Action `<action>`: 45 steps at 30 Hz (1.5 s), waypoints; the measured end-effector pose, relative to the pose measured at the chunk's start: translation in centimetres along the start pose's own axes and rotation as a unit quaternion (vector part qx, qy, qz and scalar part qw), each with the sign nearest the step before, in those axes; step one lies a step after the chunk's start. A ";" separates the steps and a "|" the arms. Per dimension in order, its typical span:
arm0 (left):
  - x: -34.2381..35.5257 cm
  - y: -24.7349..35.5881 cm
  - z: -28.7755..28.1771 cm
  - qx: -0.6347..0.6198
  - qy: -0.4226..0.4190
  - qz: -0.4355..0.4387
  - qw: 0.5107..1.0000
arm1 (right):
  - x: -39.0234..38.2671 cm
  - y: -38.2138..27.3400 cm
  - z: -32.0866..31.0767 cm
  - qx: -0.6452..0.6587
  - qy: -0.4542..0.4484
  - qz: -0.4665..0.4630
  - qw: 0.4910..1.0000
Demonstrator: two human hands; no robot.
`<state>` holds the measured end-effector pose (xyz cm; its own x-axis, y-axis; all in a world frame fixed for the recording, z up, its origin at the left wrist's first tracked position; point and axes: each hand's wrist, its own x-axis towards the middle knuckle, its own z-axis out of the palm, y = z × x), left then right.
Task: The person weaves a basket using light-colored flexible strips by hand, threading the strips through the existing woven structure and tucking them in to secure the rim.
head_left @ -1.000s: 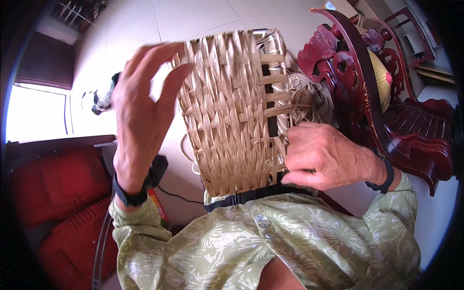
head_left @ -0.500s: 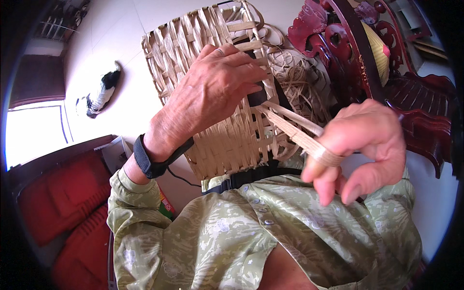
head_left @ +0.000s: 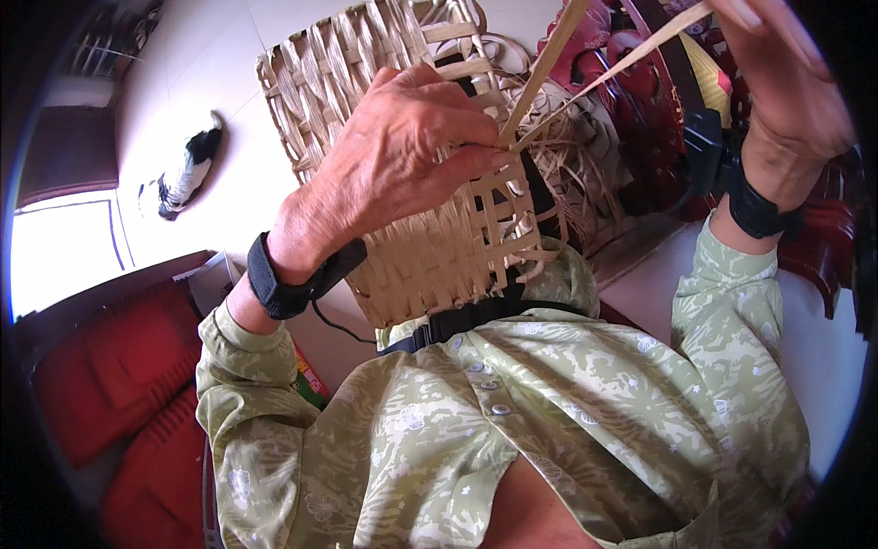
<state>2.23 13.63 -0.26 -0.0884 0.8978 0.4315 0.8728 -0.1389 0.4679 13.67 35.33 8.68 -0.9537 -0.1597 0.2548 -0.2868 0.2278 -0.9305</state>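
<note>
A straw-coloured woven basket (head_left: 416, 261), rectangular with wide flat strands, stands tilted in front of my body. Across its upper middle lies my left hand (head_left: 412, 156), thumb and forefinger pinched together at the right-hand edge. From that pinch a flat weaving strip (head_left: 631, 59) runs up to my raised right hand (head_left: 786, 82) at the upper right. The strip is pulled taut, its end at my right fingertips, which the picture's top edge partly cuts off. A second length (head_left: 546, 69) rises from the same spot and leaves the view at the top.
Behind the basket's right side lies a tangled heap of loose strips (head_left: 572, 174). Carved dark-red wooden furniture (head_left: 631, 119) stands at the right. A red seat (head_left: 119, 366) is at the lower left. A black-and-white animal (head_left: 187, 169) lies on the pale floor.
My right hand has swung up and away to the right, drawing the strip out; its loop round the finger no longer shows. My left hand stays at the basket's edge, thumb now closer to the strip.
</note>
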 end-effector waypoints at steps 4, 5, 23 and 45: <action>-0.8 0.3 -0.3 0.021 -0.008 -0.033 0.999 | -0.2 0.1 -0.2 -0.058 0.015 -0.011 0.998; -0.9 0.1 -0.2 0.021 -0.008 -0.038 0.999 | -0.1 0.2 -0.4 -0.085 0.023 -0.018 0.996; -2.2 1.1 -0.7 -0.001 0.008 -0.218 0.976 | -4.4 9.1 9.4 -0.278 0.185 0.029 0.942; -2.7 1.1 0.1 -0.050 0.054 -0.253 0.965 | -2.6 6.5 9.7 0.055 0.131 0.323 0.936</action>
<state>3.51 11.07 -1.03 -0.5447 0.8133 0.2045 0.6550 0.2603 0.7094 15.18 27.87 -0.60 -0.9181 0.2215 -0.3286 0.3552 0.0924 -0.9302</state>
